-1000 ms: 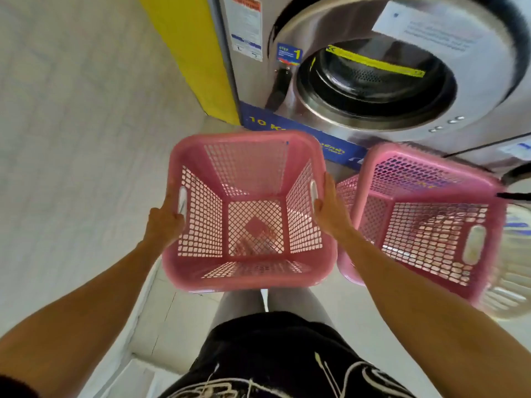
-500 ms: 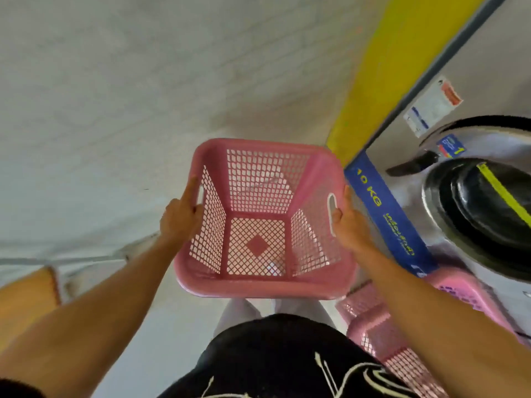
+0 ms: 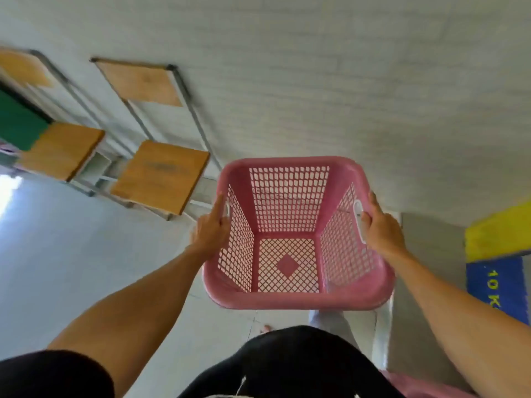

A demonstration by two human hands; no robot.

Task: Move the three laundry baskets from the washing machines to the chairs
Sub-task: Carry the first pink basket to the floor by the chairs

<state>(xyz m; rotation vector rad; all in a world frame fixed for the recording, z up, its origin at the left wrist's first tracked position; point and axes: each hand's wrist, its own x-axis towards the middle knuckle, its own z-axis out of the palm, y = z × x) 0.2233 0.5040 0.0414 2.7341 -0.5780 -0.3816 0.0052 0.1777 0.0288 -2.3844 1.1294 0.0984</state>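
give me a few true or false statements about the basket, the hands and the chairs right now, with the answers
1. Both hands hold the pink basket by its side handles. True: left hand, right hand.
2. The basket is full of clothes. False: it is empty, its mesh bottom bare.
3. The basket rests on a chair seat. False: it is held in the air, apart from the nearer chair.
4. Two wooden-seated chairs stand by the wall. True: a second chair is beyond the first.
5. The nearer chair's seat holds a basket. False: nothing lies on it.

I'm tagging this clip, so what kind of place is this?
Probably a self-service laundry: a pink laundry basket carried in both hands, a blue "10 K" machine label, and wooden waiting chairs along the wall.
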